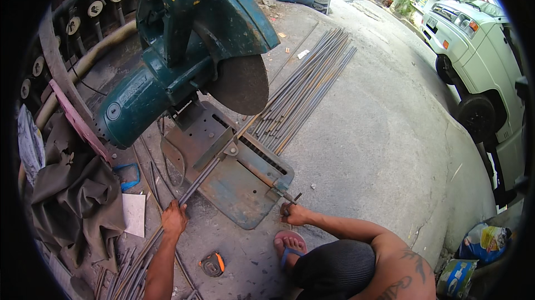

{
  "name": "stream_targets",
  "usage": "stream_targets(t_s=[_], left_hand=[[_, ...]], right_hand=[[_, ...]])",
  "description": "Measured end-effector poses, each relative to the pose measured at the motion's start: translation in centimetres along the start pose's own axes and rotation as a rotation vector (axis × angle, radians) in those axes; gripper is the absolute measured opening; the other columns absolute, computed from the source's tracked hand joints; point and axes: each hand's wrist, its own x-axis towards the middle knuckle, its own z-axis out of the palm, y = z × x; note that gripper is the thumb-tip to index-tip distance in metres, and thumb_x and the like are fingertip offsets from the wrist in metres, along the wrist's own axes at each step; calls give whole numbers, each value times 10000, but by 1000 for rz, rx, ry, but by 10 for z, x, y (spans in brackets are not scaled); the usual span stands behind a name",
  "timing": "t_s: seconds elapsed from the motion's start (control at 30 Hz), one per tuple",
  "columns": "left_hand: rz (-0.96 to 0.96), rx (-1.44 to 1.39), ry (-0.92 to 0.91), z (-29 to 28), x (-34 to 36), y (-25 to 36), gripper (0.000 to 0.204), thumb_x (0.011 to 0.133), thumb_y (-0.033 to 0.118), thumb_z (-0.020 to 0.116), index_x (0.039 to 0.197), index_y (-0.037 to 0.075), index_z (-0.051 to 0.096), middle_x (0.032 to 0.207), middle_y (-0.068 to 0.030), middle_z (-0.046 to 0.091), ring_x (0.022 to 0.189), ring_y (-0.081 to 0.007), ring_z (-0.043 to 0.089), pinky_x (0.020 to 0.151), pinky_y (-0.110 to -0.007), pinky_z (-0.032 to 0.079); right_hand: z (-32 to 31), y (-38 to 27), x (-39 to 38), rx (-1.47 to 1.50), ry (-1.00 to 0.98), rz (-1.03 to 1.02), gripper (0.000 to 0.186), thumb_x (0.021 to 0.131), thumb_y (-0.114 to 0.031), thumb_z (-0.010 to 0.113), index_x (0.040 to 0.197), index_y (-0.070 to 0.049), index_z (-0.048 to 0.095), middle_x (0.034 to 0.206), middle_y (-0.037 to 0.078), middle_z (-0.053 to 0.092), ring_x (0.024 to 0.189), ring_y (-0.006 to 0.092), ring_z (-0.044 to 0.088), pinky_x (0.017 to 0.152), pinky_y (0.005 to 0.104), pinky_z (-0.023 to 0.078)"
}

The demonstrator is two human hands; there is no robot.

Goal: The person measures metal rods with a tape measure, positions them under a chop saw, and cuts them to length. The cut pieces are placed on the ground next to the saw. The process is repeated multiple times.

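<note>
My left hand (174,219) was closed around the thin ribbed steel rod (203,177), which lay across the saw's worn, rusty metal base (234,194) under the raised dark disc (242,85); my right hand was out of sight. I judged it best to keep the rod flat and square against the fence while a co-worker's hand (295,215) gripped the clamp handle (290,198).

Thin steel rod (192,188): dark, straight, lying diagonally across the rusted base of the green chop saw (184,66), under its raised abrasive disc, near end on the concrete ground.
</note>
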Motion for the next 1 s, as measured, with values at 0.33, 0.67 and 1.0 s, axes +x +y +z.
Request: stream_targets(t_s=[0.33, 0.67, 1.0], left_hand=[[20, 10, -2, -3, -1, 1, 287, 868, 254, 537, 945, -18, 491, 785, -240, 600, 693, -414, 598, 633, -485, 465], [62, 0, 32, -2, 1, 1, 226, 866, 209, 536, 911, -2, 472, 763, -242, 587, 681, -440, 573, 597, -501, 437], [32, 65, -15, -1, 2, 1, 234, 868, 217, 531, 913, -3, 465, 734, -252, 566, 674, -457, 557, 600, -518, 421]], right_hand=[[-78, 25, -7, 347, -428, 191, 356, 744, -170, 628, 1067, -21, 603, 902, 93, 651, 808, 200, 641, 652, 317, 511], [-239, 21, 133, 55, 915, 234, 236, 784, -223, 568, 835, 0, 626, 822, 196, 643, 787, 335, 620, 711, 421, 476], [-270, 18, 202, -825, 750, 185, 330, 901, -158, 409, 1205, -94, 520, 1285, 60, 448, 1172, 223, 431, 977, 538, 293]])
